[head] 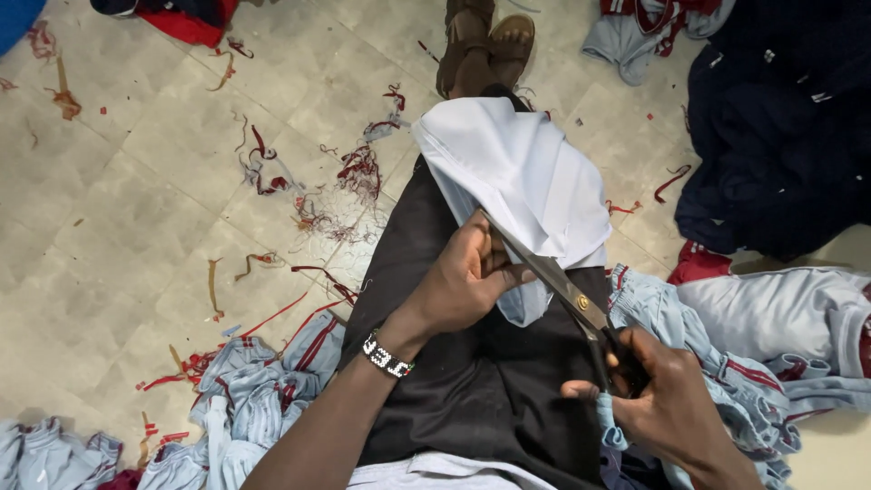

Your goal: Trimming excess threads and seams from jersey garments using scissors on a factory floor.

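A pale blue-white cloth piece [522, 177] is draped over the knee of the person's black-trousered lap [454, 363], at the middle of the tiled floor [136, 200]. The cloth's lower edge is pinched by the left hand [467, 281], fingers curled closed around the fabric; a beaded black-and-white wristband [387, 356] is worn on that wrist. Scissors [567, 290] are gripped by the right hand [662, 399], fingers closed through the dark handles near the lap's right edge. The blades are seen nearly closed and run up-left, the tip reaching the cloth just beside the left thumb.

Red thread and trim scraps [354, 172] are scattered over the floor left of the lap. Striped light-blue garments [245, 399] are heaped at the floor's bottom left corner, and more of the same [726, 363] lie under and beside the right hand at the bottom right. A dark navy pile [780, 127] is seen at the top right corner. A sandalled foot [485, 45] is seen at the top edge, and a red garment [186, 23] at the top left.
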